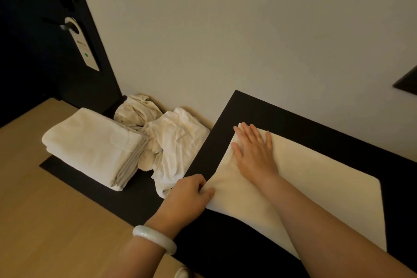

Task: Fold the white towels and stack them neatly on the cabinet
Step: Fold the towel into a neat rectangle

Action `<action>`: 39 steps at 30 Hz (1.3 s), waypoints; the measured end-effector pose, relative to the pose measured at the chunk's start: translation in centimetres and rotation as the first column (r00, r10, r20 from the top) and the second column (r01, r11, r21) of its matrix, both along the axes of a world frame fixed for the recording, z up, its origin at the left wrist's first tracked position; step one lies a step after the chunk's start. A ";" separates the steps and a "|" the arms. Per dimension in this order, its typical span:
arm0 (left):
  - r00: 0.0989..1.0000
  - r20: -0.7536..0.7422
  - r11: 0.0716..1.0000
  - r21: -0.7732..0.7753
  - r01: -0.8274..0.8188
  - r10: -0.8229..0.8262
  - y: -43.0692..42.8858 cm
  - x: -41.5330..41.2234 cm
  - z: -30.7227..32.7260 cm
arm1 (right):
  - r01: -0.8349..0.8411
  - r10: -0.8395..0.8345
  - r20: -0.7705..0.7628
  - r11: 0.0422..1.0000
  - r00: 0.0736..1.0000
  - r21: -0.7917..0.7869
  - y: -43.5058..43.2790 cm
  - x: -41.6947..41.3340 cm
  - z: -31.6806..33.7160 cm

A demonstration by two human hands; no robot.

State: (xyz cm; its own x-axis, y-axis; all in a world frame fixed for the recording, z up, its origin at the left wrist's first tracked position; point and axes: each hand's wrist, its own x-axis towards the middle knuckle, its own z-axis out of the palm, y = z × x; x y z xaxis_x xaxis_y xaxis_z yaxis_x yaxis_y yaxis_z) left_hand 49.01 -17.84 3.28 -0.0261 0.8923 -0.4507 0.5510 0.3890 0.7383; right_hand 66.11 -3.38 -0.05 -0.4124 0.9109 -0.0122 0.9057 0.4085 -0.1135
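Note:
A white towel [316, 189] lies spread flat on the black cabinet top [293, 119]. My right hand [253, 151] presses flat on the towel's far left corner, fingers straight. My left hand [191, 192] pinches the towel's left edge near the cabinet's side, a pale bangle on its wrist. To the left, on a lower black surface [135, 196], stands a neat stack of folded white towels [94, 146]. Beside the stack sits a crumpled heap of unfolded white towels [171, 140].
A pale wall [225, 29] runs behind the cabinet. A dark door [33, 40] with a hanger sign [84, 49] on its handle is at the left. Light wooden floor [45, 221] fills the lower left. A dark object's corner [406, 81] juts in at the right edge.

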 end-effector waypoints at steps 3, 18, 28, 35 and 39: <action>0.997 -0.079 1.000 0.019 0.023 -0.021 0.6 0.8 0.2 | 0.012 -0.014 -0.040 0.999 0.999 -0.046 0.1 -0.3 0.7; 0.895 -0.411 0.926 0.378 -0.003 0.171 4.2 4.4 -0.8 | 0.566 -0.555 0.136 0.822 0.821 -0.061 -12.8 13.6 1.6; 0.938 -0.340 0.970 0.241 0.018 0.067 5.9 3.0 -2.6 | 0.420 -0.418 0.102 0.907 0.903 0.001 -13.7 15.8 0.3; 0.658 -0.747 0.885 0.367 0.287 0.096 4.3 7.1 -0.4 | 0.465 -0.449 0.169 0.882 0.878 -0.073 -13.2 14.9 1.3; 0.621 -0.757 0.750 0.286 0.596 -0.205 2.7 13.9 -0.7 | 0.424 -0.419 0.139 0.906 0.897 -0.008 -12.4 11.9 1.7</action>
State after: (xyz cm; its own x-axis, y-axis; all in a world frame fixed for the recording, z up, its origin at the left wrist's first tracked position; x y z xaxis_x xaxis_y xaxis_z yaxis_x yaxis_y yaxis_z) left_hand 62.86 -15.15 2.54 0.2863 0.9581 0.0103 0.9499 -0.2852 0.1282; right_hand 78.06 -15.80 1.67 0.0173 0.9969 -0.0766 0.9998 -0.0165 0.0108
